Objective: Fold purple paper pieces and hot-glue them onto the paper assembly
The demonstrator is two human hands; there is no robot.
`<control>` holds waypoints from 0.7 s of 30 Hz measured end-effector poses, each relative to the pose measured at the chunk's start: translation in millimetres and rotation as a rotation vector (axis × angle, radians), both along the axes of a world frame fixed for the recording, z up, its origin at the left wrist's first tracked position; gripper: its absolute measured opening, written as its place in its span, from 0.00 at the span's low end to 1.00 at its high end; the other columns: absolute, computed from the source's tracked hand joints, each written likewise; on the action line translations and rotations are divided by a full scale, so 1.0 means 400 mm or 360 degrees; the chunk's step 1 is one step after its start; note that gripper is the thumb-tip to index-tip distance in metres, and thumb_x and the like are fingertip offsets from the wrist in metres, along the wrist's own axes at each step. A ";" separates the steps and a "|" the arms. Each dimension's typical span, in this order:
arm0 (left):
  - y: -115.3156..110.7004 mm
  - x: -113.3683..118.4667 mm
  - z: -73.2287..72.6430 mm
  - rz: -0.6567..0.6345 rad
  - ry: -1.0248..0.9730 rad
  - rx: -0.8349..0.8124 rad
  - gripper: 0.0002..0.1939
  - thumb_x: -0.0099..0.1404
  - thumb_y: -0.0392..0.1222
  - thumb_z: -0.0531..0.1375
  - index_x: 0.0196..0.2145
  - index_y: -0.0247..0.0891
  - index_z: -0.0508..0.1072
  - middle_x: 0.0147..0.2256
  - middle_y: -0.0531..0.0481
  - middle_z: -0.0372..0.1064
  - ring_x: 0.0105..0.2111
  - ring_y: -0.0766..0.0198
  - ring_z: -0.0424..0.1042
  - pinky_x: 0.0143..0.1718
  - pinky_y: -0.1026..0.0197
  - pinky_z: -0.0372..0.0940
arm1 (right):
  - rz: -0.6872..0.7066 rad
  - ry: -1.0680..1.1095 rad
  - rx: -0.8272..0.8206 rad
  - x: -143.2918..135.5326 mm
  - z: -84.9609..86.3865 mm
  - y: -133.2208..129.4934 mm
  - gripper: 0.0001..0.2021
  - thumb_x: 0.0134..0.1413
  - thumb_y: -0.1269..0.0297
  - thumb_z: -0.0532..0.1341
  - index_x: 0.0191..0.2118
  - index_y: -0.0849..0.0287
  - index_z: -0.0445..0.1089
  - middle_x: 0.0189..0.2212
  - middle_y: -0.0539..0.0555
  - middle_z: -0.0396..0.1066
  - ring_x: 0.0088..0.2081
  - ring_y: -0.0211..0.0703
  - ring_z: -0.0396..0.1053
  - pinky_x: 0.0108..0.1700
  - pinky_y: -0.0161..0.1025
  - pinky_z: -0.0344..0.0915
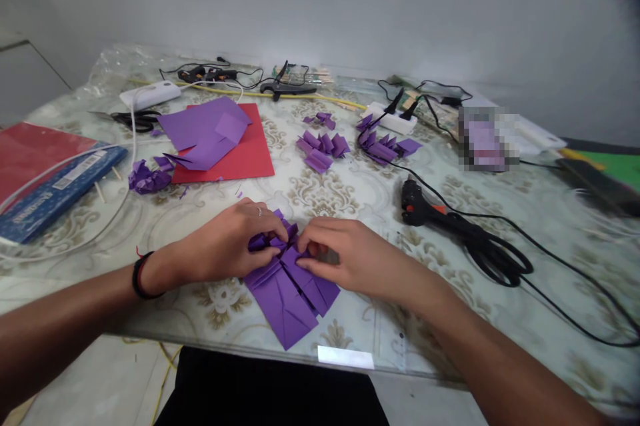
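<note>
A folded and cut piece of purple paper [287, 309] lies near the front edge of the table. My left hand [240, 236] has its thumb and fingers closed on the paper's upper left part. From the other side, my right hand [345, 249] pinches the paper's upper right part. A long slit runs down the paper between the two hands. My fingertips partly hide its far end, where smaller folded pieces stick up. Beyond my hands sit several curled purple paper pieces [323, 146], with another group of them [383, 146] to the right.
Purple paper [205, 129] lies over a red sheet [257, 159], near crumpled purple paper [149, 176] and black scissors [137, 121]. A black glue gun [425, 206] and its coiled cord lie right. White power strips [390, 118], a blue packet [55, 196] and a blurred phone-like patch [483, 139] surround them.
</note>
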State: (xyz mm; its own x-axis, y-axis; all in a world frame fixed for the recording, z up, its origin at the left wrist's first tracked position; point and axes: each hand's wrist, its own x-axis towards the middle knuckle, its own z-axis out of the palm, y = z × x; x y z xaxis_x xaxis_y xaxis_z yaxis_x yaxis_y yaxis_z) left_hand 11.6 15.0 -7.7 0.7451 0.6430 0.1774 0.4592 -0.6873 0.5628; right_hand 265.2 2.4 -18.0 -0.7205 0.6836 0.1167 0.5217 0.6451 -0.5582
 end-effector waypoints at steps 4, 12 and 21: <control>-0.001 0.000 0.002 0.0006 0.0040 -0.0006 0.10 0.66 0.29 0.64 0.42 0.38 0.80 0.37 0.50 0.79 0.39 0.58 0.75 0.45 0.57 0.65 | -0.0003 -0.0005 -0.0004 -0.002 -0.006 0.001 0.03 0.67 0.68 0.68 0.40 0.59 0.74 0.34 0.51 0.74 0.35 0.42 0.71 0.40 0.38 0.65; 0.001 -0.001 -0.002 0.0043 0.0028 -0.0084 0.09 0.71 0.33 0.62 0.46 0.40 0.80 0.40 0.49 0.80 0.42 0.57 0.77 0.46 0.56 0.67 | -0.0083 -0.0048 0.0008 -0.018 -0.015 -0.002 0.04 0.67 0.68 0.67 0.38 0.59 0.74 0.35 0.52 0.75 0.36 0.43 0.73 0.41 0.39 0.65; 0.017 -0.002 -0.031 -0.0047 -0.0005 0.0037 0.06 0.69 0.31 0.65 0.43 0.36 0.79 0.42 0.46 0.78 0.45 0.55 0.74 0.51 0.53 0.66 | -0.0155 -0.0022 0.0004 -0.035 -0.026 -0.003 0.06 0.63 0.72 0.69 0.36 0.60 0.73 0.32 0.50 0.72 0.33 0.40 0.70 0.39 0.37 0.63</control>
